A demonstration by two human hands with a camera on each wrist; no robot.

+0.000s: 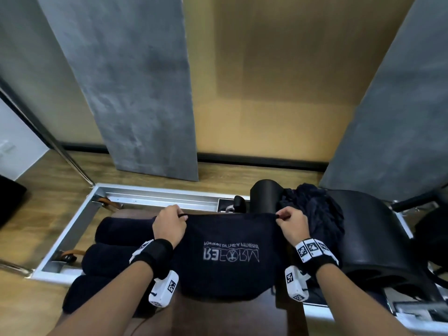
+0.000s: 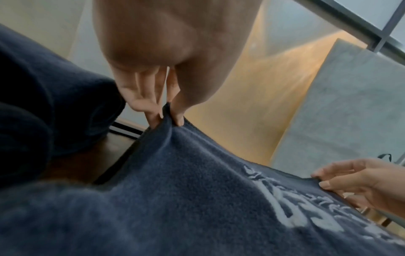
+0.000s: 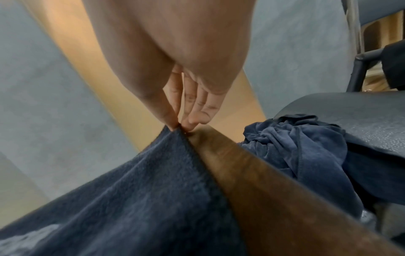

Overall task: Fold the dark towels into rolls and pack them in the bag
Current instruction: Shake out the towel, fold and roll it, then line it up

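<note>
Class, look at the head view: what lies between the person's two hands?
The far edge of the dark logo towel spans from the left hand to the right hand; each pinches a corner.

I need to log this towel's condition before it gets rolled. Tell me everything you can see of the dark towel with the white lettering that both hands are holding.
The towel is dark navy, of soft fleecy pile with a stitched hem, and bears white lettering that reads upside down from the head view. It lies spread flat and unrolled over a brown wooden surface, its near edge hanging toward the person. The left hand pinches one far corner and the right hand the other, lifting both slightly.
</note>
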